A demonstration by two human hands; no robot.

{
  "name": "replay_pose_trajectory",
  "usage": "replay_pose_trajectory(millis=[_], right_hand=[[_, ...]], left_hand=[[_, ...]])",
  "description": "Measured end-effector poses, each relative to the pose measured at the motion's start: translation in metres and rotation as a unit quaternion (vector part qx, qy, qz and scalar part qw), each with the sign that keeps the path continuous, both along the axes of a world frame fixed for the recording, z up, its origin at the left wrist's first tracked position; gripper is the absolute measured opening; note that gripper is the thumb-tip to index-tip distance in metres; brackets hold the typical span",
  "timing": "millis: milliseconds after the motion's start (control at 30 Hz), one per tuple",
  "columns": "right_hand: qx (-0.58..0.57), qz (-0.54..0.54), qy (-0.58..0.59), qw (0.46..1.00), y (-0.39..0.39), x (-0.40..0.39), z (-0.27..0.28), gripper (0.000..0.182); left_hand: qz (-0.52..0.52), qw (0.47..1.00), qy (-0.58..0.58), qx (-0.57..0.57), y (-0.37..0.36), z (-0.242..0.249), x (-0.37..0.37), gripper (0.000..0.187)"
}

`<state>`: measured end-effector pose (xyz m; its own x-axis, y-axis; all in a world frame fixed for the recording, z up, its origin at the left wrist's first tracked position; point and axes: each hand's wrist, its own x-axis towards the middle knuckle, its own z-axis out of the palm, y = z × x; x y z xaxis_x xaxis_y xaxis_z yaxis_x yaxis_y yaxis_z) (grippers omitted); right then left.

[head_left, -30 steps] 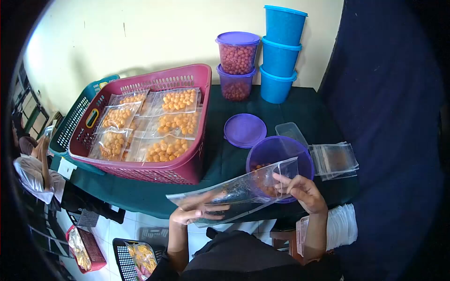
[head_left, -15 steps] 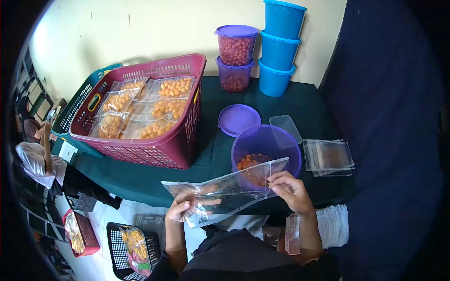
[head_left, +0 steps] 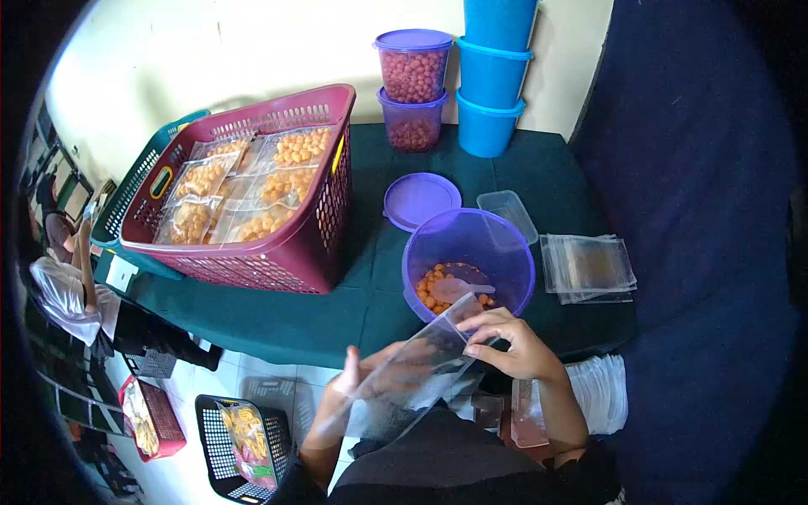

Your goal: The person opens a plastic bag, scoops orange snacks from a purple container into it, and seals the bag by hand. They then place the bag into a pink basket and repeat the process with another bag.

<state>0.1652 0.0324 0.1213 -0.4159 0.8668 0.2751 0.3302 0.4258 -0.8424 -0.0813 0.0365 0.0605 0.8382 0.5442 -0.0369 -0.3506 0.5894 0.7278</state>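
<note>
A clear plastic zip bag [head_left: 412,379] hangs slanted in front of my body, with nothing visible inside it. My right hand [head_left: 515,347] pinches its upper end near the zip strip. My left hand [head_left: 352,379] is behind the bag's other side, thumb raised and fingers stretched out, partly seen through the plastic. Just beyond the bag stands a purple tub [head_left: 513,278], holding round orange snacks [head_left: 433,282] and a translucent scoop [head_left: 461,289] low inside.
A maroon basket [head_left: 324,252] of filled snack bags stands left on the table [head_left: 370,311]. Behind are a purple lid [head_left: 422,200], lidded purple tubs [head_left: 412,76] and stacked blue tubs [head_left: 490,80]. Flat bags [head_left: 587,263] lie right. A person [head_left: 71,290] is at far left.
The bag has swung from nearly level to a steep slant, its left end lower. My left hand has opened from its grip, thumb now up. The scoop in the tub has come into view.
</note>
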Motion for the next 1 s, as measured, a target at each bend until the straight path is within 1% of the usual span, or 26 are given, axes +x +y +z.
replay_pose_trajectory(millis=[33,67,100,167,200,233,300,333,400,433,467,500,567,600,633,667,733,767,833,867,900,967,1000], right_hand=[[0.012,0.02,-0.008,1.0,0.003,-0.002,0.002,0.01],[-0.042,0.053,-0.026,0.997,0.006,-0.002,0.005,0.01],[-0.042,0.049,-0.024,0.998,0.009,-0.002,0.007,0.01],[-0.107,0.102,-0.053,0.988,0.017,-0.002,0.009,0.011],[-0.125,0.125,-0.051,0.983,0.022,0.0,0.009,0.012],[-0.144,0.148,-0.048,0.977,0.027,0.001,0.008,0.014],[-0.165,0.157,-0.048,0.973,0.034,-0.002,0.016,0.018],[-0.165,0.149,-0.044,0.974,0.034,-0.005,0.02,0.018],[-0.21,0.154,-0.043,0.965,0.035,-0.011,0.027,0.018],[-0.21,0.148,-0.039,0.966,0.038,-0.013,0.03,0.018],[-0.207,0.165,-0.034,0.964,0.042,-0.015,0.033,0.017],[-0.203,0.183,-0.029,0.961,0.044,-0.018,0.035,0.017],[-0.192,0.175,-0.028,0.965,0.047,-0.026,0.039,0.018],[-0.163,0.183,-0.031,0.969,0.049,-0.031,0.042,0.018],[-0.134,0.19,-0.035,0.972,0.051,-0.036,0.045,0.019],[-0.135,0.188,-0.035,0.972,0.052,-0.041,0.048,0.019],[-0.104,0.214,-0.076,0.968,0.053,-0.051,0.052,0.022],[-0.104,0.212,-0.075,0.969,0.052,-0.055,0.051,0.022],[-0.046,0.156,-0.092,0.982,0.043,-0.063,0.046,0.021],[-0.023,0.157,-0.097,0.983,0.039,-0.068,0.05,0.018],[-0.044,0.16,-0.11,0.98,0.033,-0.074,0.048,0.015],[0.049,0.15,-0.146,0.977,0.022,-0.085,0.049,0.015],[0.057,0.159,-0.156,0.973,0.017,-0.09,0.048,0.015]], left_hand=[[-0.016,0.999,0.03,0.013,0.002,0.0,0.005,0.115],[-0.02,0.999,0.032,0.014,0.004,0.0,0.009,0.115],[-0.034,0.999,0.031,0.025,0.005,0.0,0.012,0.116],[-0.064,0.996,0.029,0.046,0.007,0.0,0.014,0.117],[-0.08,0.996,0.01,0.039,0.011,-0.001,0.012,0.112],[-0.088,0.995,0.012,0.037,0.012,0.002,0.01,0.112],[-0.113,0.988,0.097,0.035,0.017,0.012,0.006,0.113],[-0.109,0.991,0.072,0.011,0.021,0.006,0.003,0.108],[-0.11,0.991,0.077,0.014,0.029,0.009,-0.004,0.105],[-0.1,0.992,0.08,0.016,0.032,0.01,-0.008,0.103],[-0.105,0.991,0.082,0.016,0.036,0.014,-0.012,0.103],[-0.1,0.991,0.089,0.024,0.041,0.019,-0.016,0.094],[-0.089,0.99,0.102,0.04,0.048,0.025,-0.024,0.076],[-0.083,0.994,0.074,0.012,0.051,0.023,-0.027,0.071],[-0.085,0.994,0.074,0.011,0.056,0.022,-0.031,0.071],[-0.093,0.993,0.062,0.023,0.06,0.02,-0.037,0.07],[-0.104,0.993,0.05,0.036,0.069,0.017,-0.047,0.069],[-0.144,0.988,0.035,0.035,0.073,0.014,-0.05,0.085],[-0.224,0.974,0.003,0.031,0.078,0.02,-0.053,0.116],[-0.256,0.965,0.036,0.05,0.08,0.03,-0.058,0.131],[-0.256,0.965,0.036,0.049,0.082,0.024,-0.057,0.131],[-0.164,0.98,-0.098,0.055,0.086,0.007,-0.053,0.132],[-0.144,0.983,-0.077,0.084,0.085,0.028,-0.048,0.138]])
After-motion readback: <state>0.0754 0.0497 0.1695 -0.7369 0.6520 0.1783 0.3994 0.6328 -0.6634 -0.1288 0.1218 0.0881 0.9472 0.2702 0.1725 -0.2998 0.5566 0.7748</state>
